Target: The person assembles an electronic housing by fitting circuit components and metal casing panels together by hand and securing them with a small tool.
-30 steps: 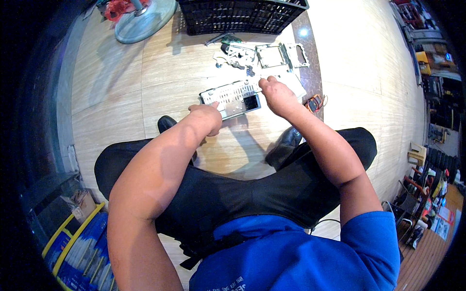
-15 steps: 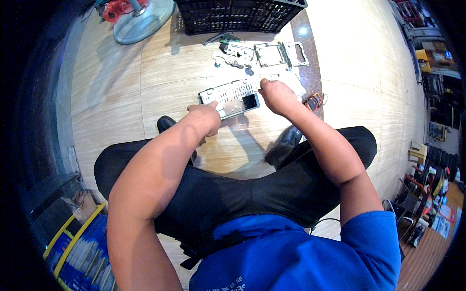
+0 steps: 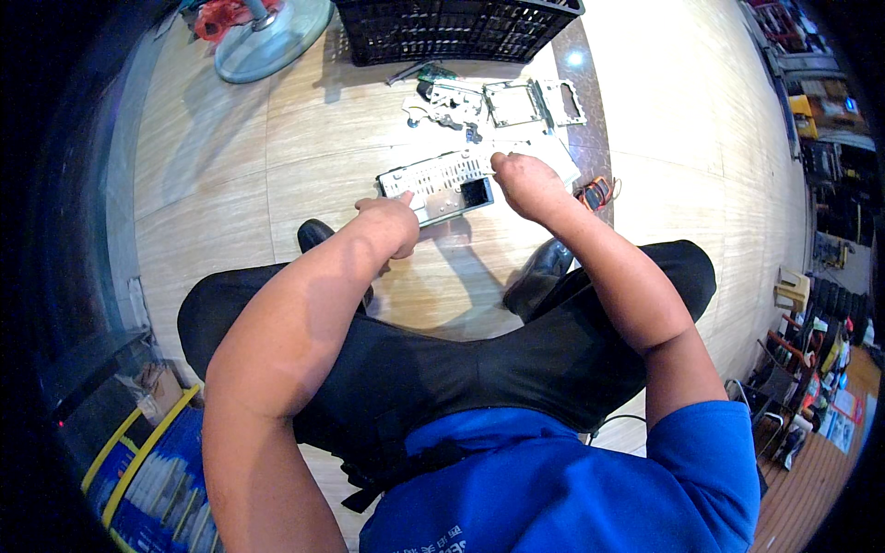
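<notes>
A flat silver metal casing with rows of slots and a dark square opening is held low over the tiled floor, slightly tilted. My left hand grips its near left end, thumb on top and other fingers curled at the side. At the casing's far right corner is my right hand, its fingers closed in a pinch; whatever is between them is hidden. Just beyond lie metal frames and a cluster of pale metal parts, washed out by glare.
A black plastic crate stands at the back, with a green circuit board before it. A round stand base is at the far left. Orange-and-black item lies right of my right hand. My shoes flank the work.
My right hand's fingertips have shifted very slightly toward the casing. My left hand and the casing hold their place.
</notes>
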